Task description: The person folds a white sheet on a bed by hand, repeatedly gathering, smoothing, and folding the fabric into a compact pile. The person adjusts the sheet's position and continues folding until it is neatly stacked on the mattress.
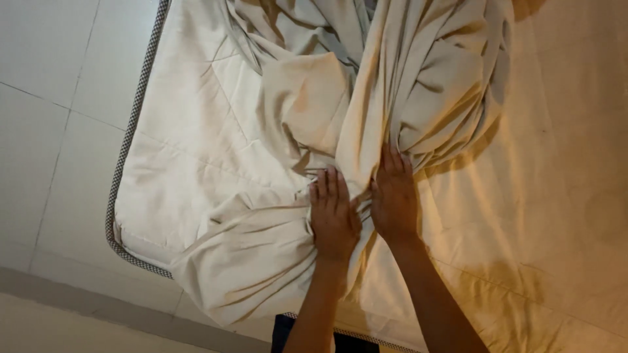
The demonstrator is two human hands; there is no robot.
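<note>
Cream mattress point(196, 157) fills most of my view, running from the near edge to the far edge. Its checked piping point(124, 150) borders the left side and curves round the near-left corner. Pale floor tiles point(46, 117) lie to the left of it, with a plain strip of floor nearer still.

Second in size is the sheet point(418, 78), same cream tone, bunched in deep folds. It spills from the far centre down to the near-left corner, where one gathered lobe hangs over the piping. To the right it lies flatter, under warm light.

Both hands rest at the centre, where the folds converge. I read the left hand point(334, 217) as flat, palm down, fingers together and extended, pressing the gathered cloth. The right hand point(395, 198) sits just beside it, also flat on the sheet, fingertips at the base of the far bunch. Neither hand grips anything.
</note>
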